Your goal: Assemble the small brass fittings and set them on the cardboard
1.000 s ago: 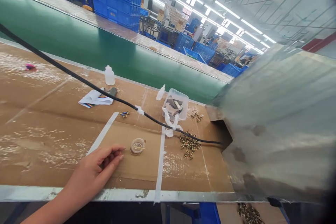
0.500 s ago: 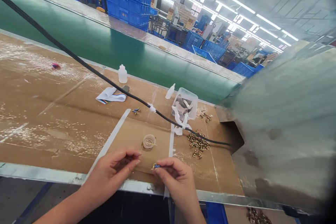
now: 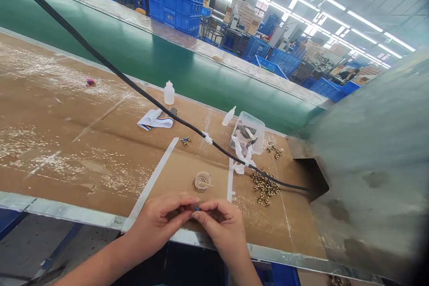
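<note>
I'm pinching a small blue part between my left hand and right hand over the cardboard bench, blue crates lining the room.

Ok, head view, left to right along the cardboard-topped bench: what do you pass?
Pink scrap → white plastic bottle → blue-and-brass fittings → round clear cup → clear plastic tub → small cluster of brass fittings
</note>
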Tool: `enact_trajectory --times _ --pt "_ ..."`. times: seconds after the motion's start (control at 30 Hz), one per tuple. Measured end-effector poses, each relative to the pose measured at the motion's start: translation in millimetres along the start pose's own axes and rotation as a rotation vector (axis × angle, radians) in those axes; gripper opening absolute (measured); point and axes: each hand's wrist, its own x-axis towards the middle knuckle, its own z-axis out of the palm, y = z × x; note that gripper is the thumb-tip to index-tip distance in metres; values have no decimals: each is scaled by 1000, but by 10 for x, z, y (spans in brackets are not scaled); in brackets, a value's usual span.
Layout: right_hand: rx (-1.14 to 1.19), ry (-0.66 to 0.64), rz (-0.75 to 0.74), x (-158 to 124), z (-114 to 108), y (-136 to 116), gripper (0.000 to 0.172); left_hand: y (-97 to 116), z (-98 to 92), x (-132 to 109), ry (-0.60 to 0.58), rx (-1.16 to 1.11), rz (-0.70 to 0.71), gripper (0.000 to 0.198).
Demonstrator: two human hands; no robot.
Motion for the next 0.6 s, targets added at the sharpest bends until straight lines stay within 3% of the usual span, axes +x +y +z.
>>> enact_trajectory --times 0.3,0.47,0.6 --pt "-214 37 -87 -29 69 -108 6 -34 63 -81 62 124 22 23" --pt "-286 -9 -169 -45 65 -199 11 -58 76 -81 82 170 2 14" --pt "-296 -60 -220 -61 49 -215 14 -64 60 -42 86 80 -87 11"
